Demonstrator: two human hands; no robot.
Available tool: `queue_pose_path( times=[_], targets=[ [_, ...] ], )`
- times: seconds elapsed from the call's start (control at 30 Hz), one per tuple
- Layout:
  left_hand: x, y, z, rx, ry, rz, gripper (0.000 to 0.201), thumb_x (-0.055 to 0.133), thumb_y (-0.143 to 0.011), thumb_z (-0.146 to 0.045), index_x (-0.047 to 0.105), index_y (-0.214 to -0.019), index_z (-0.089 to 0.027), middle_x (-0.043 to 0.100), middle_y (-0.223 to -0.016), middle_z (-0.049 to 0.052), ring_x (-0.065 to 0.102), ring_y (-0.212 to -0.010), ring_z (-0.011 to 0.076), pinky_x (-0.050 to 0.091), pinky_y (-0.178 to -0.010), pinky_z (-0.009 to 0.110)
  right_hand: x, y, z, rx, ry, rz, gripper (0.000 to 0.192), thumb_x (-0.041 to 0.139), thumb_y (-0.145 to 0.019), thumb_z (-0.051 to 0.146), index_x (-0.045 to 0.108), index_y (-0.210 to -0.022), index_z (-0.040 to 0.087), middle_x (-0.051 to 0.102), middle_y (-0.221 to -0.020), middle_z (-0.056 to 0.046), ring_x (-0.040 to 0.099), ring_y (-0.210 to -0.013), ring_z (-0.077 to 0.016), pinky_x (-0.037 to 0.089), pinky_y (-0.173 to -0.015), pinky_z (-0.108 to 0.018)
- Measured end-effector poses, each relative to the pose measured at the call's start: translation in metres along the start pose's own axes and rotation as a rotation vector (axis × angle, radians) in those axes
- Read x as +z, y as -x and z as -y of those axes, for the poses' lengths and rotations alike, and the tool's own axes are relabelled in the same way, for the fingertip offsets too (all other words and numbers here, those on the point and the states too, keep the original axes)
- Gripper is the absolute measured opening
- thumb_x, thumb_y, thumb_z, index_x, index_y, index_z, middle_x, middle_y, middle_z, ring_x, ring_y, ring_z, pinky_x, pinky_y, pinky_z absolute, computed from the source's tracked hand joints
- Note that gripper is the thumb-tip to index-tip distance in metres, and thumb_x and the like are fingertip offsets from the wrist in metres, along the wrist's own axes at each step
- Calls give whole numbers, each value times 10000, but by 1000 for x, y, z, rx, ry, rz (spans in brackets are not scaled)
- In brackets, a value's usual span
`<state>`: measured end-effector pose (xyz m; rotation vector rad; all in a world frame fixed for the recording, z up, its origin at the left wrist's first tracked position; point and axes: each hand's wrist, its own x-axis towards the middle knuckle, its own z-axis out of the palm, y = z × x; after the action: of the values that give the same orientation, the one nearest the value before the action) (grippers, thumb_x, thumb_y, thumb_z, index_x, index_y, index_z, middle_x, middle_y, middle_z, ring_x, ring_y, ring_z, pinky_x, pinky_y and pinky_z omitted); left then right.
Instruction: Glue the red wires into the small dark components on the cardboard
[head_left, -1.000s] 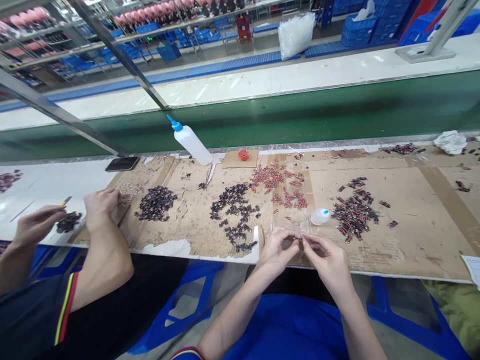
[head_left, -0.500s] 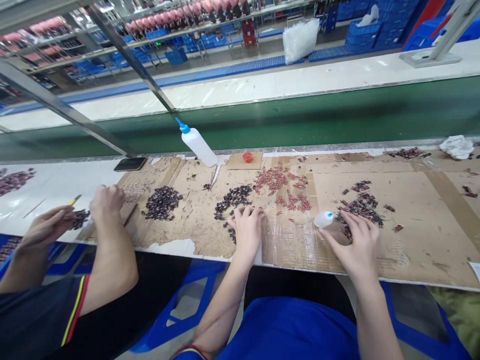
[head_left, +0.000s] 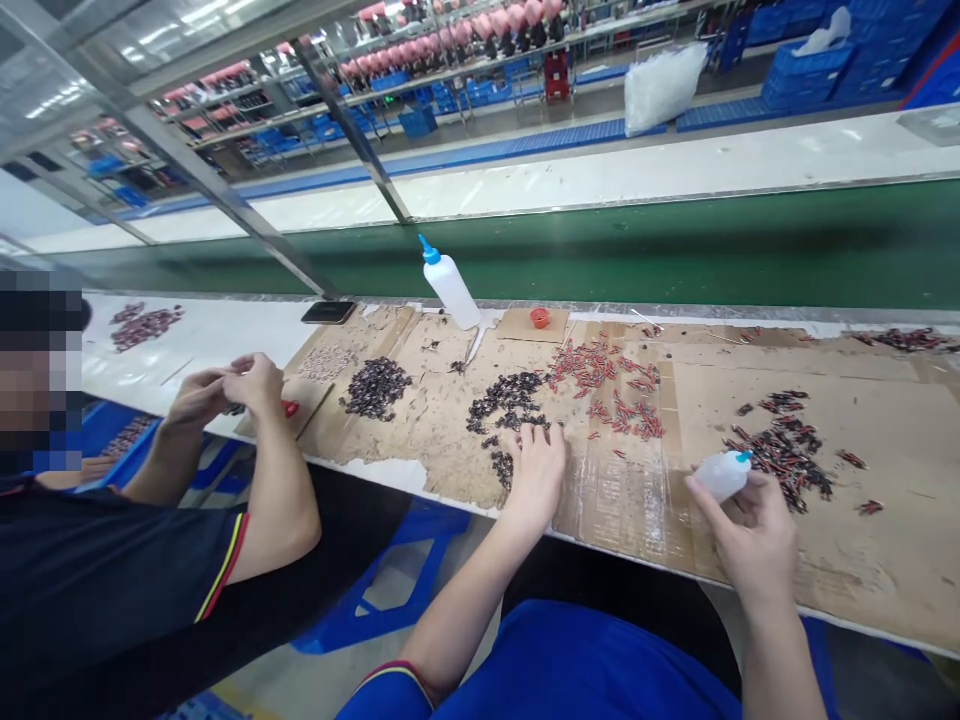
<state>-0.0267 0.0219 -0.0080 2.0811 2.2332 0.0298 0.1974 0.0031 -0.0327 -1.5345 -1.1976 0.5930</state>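
Observation:
My left hand (head_left: 534, 472) lies palm down on the near end of a heap of small dark metal parts (head_left: 504, 400), fingertips among them. My right hand (head_left: 750, 525) holds a small white squeeze bottle with a blue tip (head_left: 721, 473) just above the cardboard sheet (head_left: 885, 540). Right of that bottle lies a pile of dark and red parts (head_left: 784, 450). Scattered red parts (head_left: 607, 385) lie between my two hands, farther back.
A tall white bottle with a blue nozzle (head_left: 450, 286) leans at the back, with a red cap (head_left: 539, 318) beside it. Another dark heap (head_left: 375, 386) lies left. A co-worker's hands (head_left: 229, 388) work at the left. A green conveyor belt (head_left: 675, 240) runs behind.
My hands parted: the left went to the dark heap, the right reached the small bottle and picked it up. The view swung left, and the co-worker's hands came together.

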Motion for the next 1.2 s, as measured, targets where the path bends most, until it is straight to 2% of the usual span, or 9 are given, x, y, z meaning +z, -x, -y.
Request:
queue_pose_path(
  times=[0.13,0.27,0.37,0.43,0.57,0.67,0.87,1.03,1.2],
  targets=[
    [-7,6,-2,-32,80,35,209,435,-917,-72,606,-1016,-143,628,-1033,138,491,-1062,280,371,-905,447,-3,0,5,43,-189,-92,461,808,-582,530,687,-853,178,707,-818,-68,629,-677,-207,516,-623,-363],
    [-14,13,-10,81,436,84,198,487,-928,-133,664,-956,-217,672,-1054,75,513,-1078,250,365,-893,410,-2,-1,13,112,-467,-191,339,840,-564,405,711,-778,176,704,-797,-45,567,-583,-146,409,-475,-266],
    [-8,20,-24,193,708,148,139,565,-914,-221,698,-894,-255,719,-947,18,549,-1020,215,358,-878,381,0,-2,16,191,-617,-226,303,835,-551,379,681,-707,170,671,-679,-20,559,-559,-138,335,-417,-221],
    [1,24,-34,176,759,133,98,626,-882,-249,720,-858,-262,727,-885,10,551,-1012,223,352,-882,396,2,-2,17,214,-630,-244,310,811,-574,414,665,-689,166,658,-652,-17,565,-546,-138,326,-400,-211],
    [17,29,-42,76,659,-23,70,686,-839,-288,752,-819,-274,708,-949,43,527,-1036,260,350,-896,459,5,5,17,170,-467,-281,373,774,-610,496,663,-686,149,666,-659,-33,520,-467,-115,342,-390,-226],
    [22,31,-36,101,645,-80,76,713,-814,-299,753,-876,-282,701,-1014,59,523,-1074,280,356,-928,500,9,13,17,85,-252,-261,366,760,-641,499,661,-673,148,659,-613,-36,563,-497,-145,422,-459,-259],
    [22,29,-23,285,799,31,221,700,-816,-177,725,-1007,-285,750,-1029,25,523,-1192,268,358,-1017,485,17,27,15,-61,-23,-187,382,677,-728,535,632,-621,171,616,-519,-13,547,-452,-143,433,-464,-257],
    [16,26,-27,129,786,60,183,707,-799,-160,739,-949,-261,772,-886,23,585,-1131,262,332,-1005,501,19,33,9,-102,103,-138,375,652,-762,531,637,-633,179,606,-526,-17,539,-466,-148,425,-487,-269],
    [13,25,-29,90,793,83,163,729,-774,-170,745,-908,-262,773,-850,19,609,-1089,243,323,-981,459,20,32,8,-92,129,-125,378,634,-775,533,603,-614,192,581,-522,-11,529,-470,-150,426,-497,-276]
  ],
)
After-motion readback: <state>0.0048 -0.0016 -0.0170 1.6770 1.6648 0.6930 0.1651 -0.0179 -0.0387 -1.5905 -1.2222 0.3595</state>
